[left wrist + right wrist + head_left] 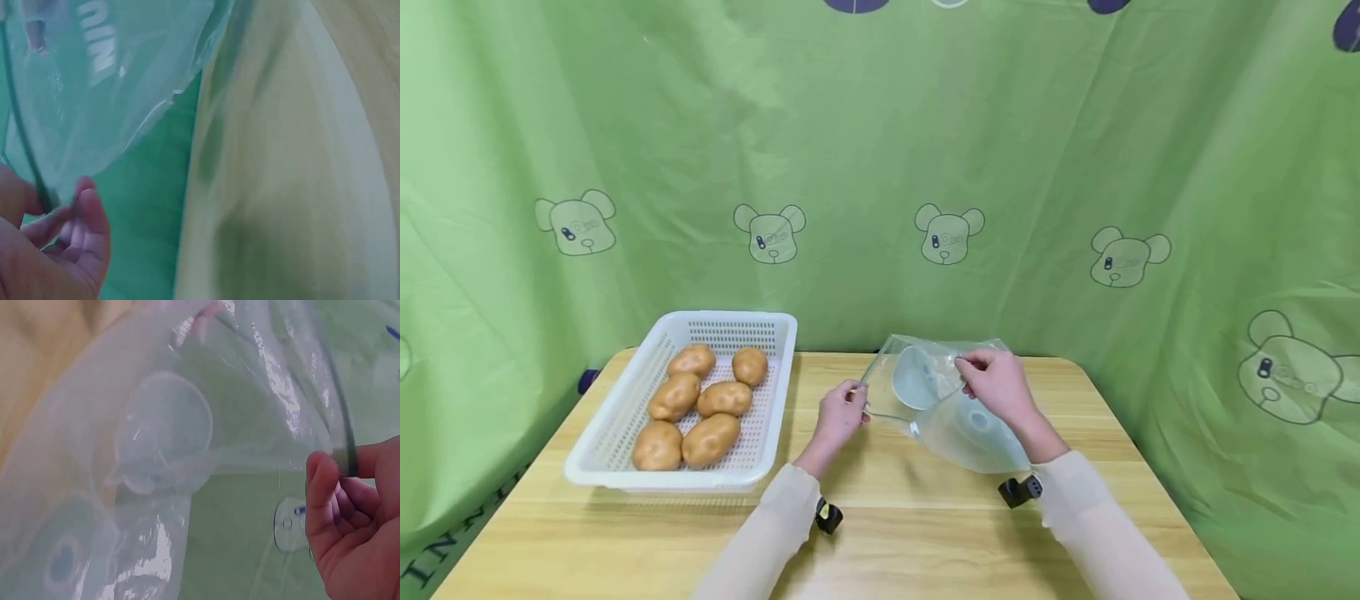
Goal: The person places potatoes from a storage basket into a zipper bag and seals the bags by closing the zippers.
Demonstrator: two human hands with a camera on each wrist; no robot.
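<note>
Cream sleeves [775,521] reach in over the near side of a wooden table [910,533], with a black wrist camera [829,517] under the left one and another black camera [1019,491] at the right. Beyond them, a clear plastic bag [943,442] spreads between the two hands at the table's far half. Its left edge sits between the thumb and fingers of the left hand [840,411], a narrow pinch on the dark strip along the mouth. Its right part of that strip is pinched just as narrowly by the right hand [1000,385], so most of the bag hangs between and below the two grips. A white slider [913,428] sits on the near strip, closer to the left hand. Two pale blue rounded things [914,377] show through the plastic, apart from the fingers. To the left, well apart from the bag, a white basket [785,367] holds six potatoes [674,396]. Farthest stands a green curtain [865,150] printed with bear heads.
</note>
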